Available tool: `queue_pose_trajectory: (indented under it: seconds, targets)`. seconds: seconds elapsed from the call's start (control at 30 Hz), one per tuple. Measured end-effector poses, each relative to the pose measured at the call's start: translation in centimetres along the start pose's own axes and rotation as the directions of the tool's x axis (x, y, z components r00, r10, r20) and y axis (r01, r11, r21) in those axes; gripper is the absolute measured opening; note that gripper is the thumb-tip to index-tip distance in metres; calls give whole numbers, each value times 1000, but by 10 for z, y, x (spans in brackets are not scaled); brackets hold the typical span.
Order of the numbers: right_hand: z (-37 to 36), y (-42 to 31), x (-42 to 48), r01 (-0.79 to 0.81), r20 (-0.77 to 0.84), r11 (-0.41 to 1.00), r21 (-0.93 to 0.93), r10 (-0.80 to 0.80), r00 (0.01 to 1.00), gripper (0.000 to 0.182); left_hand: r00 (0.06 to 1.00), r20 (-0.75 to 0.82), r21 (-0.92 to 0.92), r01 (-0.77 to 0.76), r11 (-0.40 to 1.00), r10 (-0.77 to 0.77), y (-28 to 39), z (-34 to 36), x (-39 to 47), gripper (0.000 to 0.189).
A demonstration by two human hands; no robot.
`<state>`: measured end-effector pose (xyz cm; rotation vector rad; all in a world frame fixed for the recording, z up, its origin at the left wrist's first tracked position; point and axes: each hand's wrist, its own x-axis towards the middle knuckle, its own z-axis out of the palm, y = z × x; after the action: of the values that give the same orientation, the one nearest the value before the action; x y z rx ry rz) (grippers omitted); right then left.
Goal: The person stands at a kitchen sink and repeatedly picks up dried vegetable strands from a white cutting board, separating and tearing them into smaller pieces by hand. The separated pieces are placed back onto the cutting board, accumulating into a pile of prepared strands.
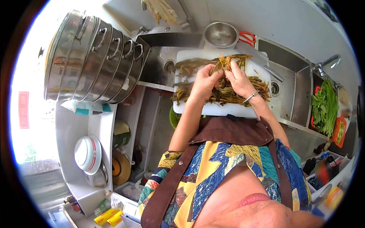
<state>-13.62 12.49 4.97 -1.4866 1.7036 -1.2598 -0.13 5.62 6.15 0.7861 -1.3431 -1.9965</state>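
My left hand [207, 78] and my right hand [239, 79] pinch a yellow-brown piece of preserved leafy vegetable [224, 61] between thumbs and fingers, close together. The piece is spread at its upper end, just above a white cutting board [219, 110]. Under and below my hands, a heap of the same limp brown vegetable [225, 97] lies across the board, partly hidden by both wrists. Another long strand [189, 65] stretches left of the held piece. A cleaver [252, 54] rests at the board's upper right, its handle pointing towards the right basin. A metal bracelet circles my right wrist.
The board bridges a left sink basin [159, 55] and a right one [301, 82]. Behind it stand a steel bowl [221, 34] and red-orange handles [247, 37]. Stacked steel steamers [94, 59] rise at left. Leafy greens [325, 108] lie far right, below a faucet [328, 63].
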Motion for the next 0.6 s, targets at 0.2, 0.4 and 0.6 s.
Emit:
queue_pose_trajectory:
  seconds: [0.2, 0.4, 0.6]
  targets:
    - [13, 0, -3, -116, 106, 806, 580, 67, 992, 10, 998, 32, -69, 60, 996, -57, 6, 4, 0, 19]
    - [-10, -2, -3, -299, 177, 598, 744, 256, 950, 10, 997, 30, -307, 83, 948, -77, 6, -11, 7, 21]
    - [-38, 2, 1, -289, 89, 575, 765, 350, 933, 20, 998, 63, -520, 40, 853, -9, 16, -31, 19, 16]
